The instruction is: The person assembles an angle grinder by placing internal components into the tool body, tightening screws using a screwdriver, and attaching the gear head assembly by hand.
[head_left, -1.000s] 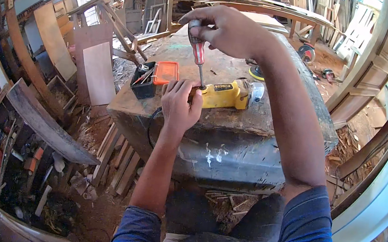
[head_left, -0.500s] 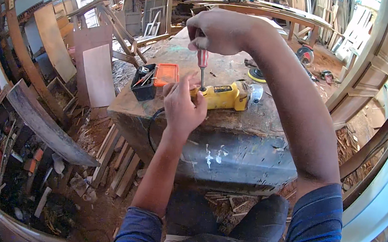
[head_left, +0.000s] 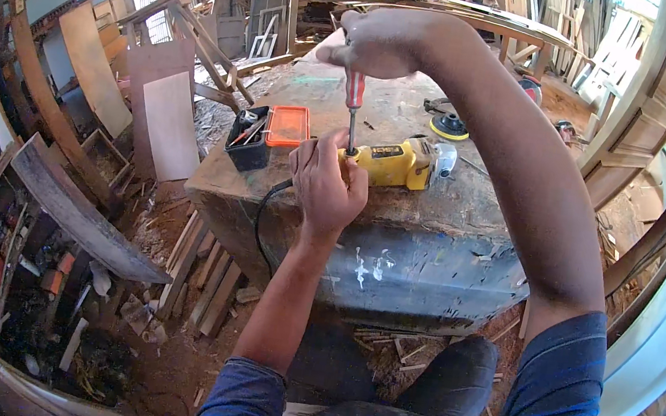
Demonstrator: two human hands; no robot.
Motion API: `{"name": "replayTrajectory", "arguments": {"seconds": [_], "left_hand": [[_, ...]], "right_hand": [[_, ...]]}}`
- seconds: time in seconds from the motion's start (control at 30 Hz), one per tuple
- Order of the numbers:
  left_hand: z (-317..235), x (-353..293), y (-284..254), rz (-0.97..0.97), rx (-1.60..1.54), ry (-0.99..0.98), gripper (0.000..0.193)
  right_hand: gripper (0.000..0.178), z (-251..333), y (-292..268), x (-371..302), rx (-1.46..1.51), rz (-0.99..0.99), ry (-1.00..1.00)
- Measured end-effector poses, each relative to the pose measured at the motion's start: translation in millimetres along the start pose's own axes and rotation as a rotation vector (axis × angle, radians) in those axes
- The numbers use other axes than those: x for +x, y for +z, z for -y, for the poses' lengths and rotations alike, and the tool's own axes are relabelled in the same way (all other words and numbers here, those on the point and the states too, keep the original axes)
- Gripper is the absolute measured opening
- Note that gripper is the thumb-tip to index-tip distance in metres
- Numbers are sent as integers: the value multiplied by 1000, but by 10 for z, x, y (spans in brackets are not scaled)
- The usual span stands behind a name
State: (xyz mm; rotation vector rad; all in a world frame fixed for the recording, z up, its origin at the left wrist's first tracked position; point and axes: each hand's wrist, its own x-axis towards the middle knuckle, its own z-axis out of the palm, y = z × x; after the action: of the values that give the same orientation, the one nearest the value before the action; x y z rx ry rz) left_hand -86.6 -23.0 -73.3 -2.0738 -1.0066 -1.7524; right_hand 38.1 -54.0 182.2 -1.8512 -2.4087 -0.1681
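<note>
A yellow angle grinder (head_left: pixel 393 165) lies on its side on the worn workbench (head_left: pixel 451 207), its metal head to the right and a black cord running off to the left. My left hand (head_left: pixel 328 182) is wrapped round the cord end of the grinder's body, its fingers near the screwdriver tip. From above, my right hand (head_left: pixel 384 44) grips the top of a red-and-white screwdriver (head_left: pixel 354 93). The screwdriver stands almost upright, its shaft reaching down to the grinder's rear housing. Just where the tip seats is hidden by my fingers.
At the bench's left stand a black box (head_left: pixel 249 140) of small tools and its orange lid (head_left: pixel 288 125). A round yellow-and-black pad (head_left: pixel 450 126) lies beyond the grinder. Wooden panels lean at left; a panelled door (head_left: pixel 643 123) stands at right. Wood scraps litter the floor.
My right hand has shifted slightly, its fingers changing position on the screwdriver handle. The left hand stays on the grinder. The view has moved a little.
</note>
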Motion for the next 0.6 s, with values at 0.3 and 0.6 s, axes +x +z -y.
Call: {"name": "replayTrajectory", "arguments": {"seconds": [0.3,0.6], "left_hand": [[6,4,-5,8,-7,-38,43],[9,-2,-32,4,-2,-15,49]], "right_hand": [[43,-233,31,289,68,70,-340],[40,-228,86,331,-56,18,-348]]}}
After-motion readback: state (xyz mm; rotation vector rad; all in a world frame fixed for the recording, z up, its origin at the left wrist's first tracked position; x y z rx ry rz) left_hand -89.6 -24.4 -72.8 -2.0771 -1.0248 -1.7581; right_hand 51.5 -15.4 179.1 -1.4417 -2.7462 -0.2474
